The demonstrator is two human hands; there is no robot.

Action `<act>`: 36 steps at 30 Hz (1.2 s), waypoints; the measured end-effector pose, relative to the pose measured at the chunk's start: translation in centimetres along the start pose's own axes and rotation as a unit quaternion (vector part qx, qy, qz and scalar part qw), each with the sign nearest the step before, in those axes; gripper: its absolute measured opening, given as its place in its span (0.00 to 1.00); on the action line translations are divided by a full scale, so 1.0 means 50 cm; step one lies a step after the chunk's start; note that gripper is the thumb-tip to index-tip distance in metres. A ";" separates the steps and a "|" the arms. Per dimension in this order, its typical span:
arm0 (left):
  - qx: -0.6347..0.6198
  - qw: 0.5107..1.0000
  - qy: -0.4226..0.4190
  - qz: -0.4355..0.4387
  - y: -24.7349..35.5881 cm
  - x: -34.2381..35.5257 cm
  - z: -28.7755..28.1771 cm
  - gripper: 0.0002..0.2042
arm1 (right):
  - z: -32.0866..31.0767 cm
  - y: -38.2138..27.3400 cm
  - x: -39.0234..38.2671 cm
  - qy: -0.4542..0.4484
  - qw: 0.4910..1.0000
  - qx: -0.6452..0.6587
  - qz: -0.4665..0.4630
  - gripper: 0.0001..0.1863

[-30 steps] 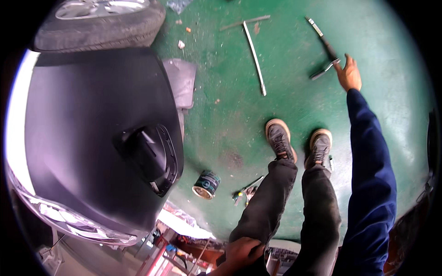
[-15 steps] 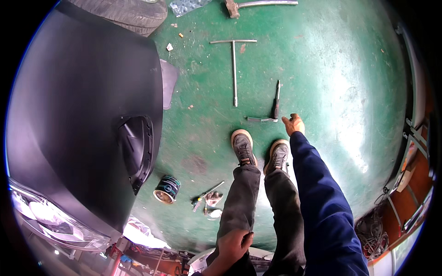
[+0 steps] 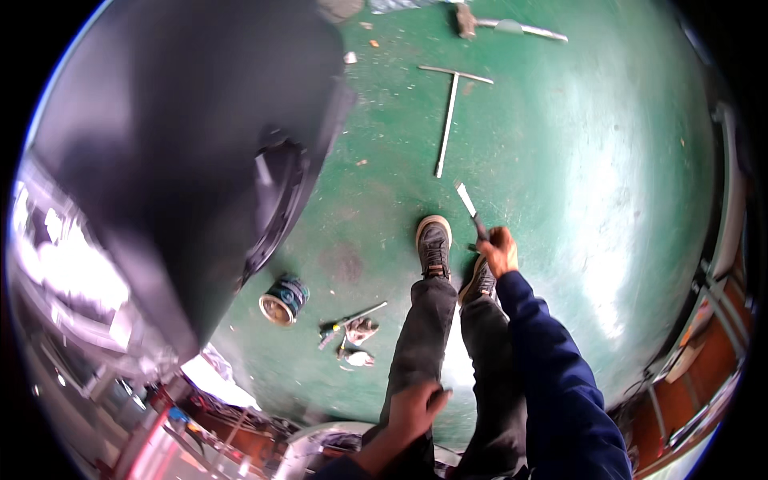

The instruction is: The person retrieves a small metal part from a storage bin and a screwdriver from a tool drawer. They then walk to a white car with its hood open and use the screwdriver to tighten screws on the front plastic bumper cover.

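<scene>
My right hand (image 3: 499,251) is closed round the dark grip of a silver-shafted hand tool (image 3: 466,202), held just above my right shoe (image 3: 480,280). The tool's bright end points up and left, away from me; blur hides its exact kind. Low in the view, my left hand (image 3: 414,410) is over my left trouser leg (image 3: 418,352), thumb toward the right. Its fingers are smeared and partly hidden, and no tool shows in it. Beyond the right hand, a T-handle wrench (image 3: 450,120) lies on the green floor (image 3: 544,160).
A sledgehammer (image 3: 466,22) lies at the far edge. To the left stands a large dark car bumper (image 3: 200,144) with a vent opening. Near it are a tin can (image 3: 284,300), a screwdriver (image 3: 360,317) and small parts (image 3: 362,330). Shelving (image 3: 704,344) lines the right side.
My right hand has closed on the dark-gripped tool, lifted it off the floor and drawn it nearer. The view has shifted, with the bumper now reaching further right. The left hand stays over the left leg.
</scene>
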State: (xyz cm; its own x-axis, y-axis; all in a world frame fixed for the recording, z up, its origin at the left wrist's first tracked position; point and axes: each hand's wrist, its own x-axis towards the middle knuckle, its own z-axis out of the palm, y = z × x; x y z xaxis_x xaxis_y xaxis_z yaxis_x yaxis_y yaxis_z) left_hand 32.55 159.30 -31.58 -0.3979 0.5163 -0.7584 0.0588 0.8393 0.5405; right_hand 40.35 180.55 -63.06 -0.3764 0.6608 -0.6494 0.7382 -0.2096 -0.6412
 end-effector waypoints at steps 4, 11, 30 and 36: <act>-0.417 0.874 0.078 -0.237 -0.049 0.071 0.011 0.12 | -0.131 -0.238 -0.238 -0.209 0.975 0.058 -0.048 0.20; -0.748 0.652 0.046 -0.114 -0.024 0.027 -0.072 0.14 | -0.232 -0.338 -0.474 -0.379 0.921 0.038 -0.086 0.21; -0.743 0.574 0.234 -0.251 -0.519 -0.081 -0.042 0.08 | -0.242 -0.325 -0.665 -0.297 0.945 -0.126 0.063 0.21; -0.892 0.424 0.151 -0.047 -0.463 -0.317 -0.060 0.10 | -0.094 -0.435 -0.866 -0.387 0.899 -0.174 -0.107 0.23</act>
State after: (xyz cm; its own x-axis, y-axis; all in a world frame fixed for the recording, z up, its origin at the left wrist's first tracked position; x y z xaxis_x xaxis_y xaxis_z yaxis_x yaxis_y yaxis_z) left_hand 34.76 131.18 -30.96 -0.4366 0.2239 -0.8713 -0.6495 -0.7486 0.1331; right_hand 43.20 159.88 -19.06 -0.7087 -0.0685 -0.7021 0.6816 0.1900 -0.7066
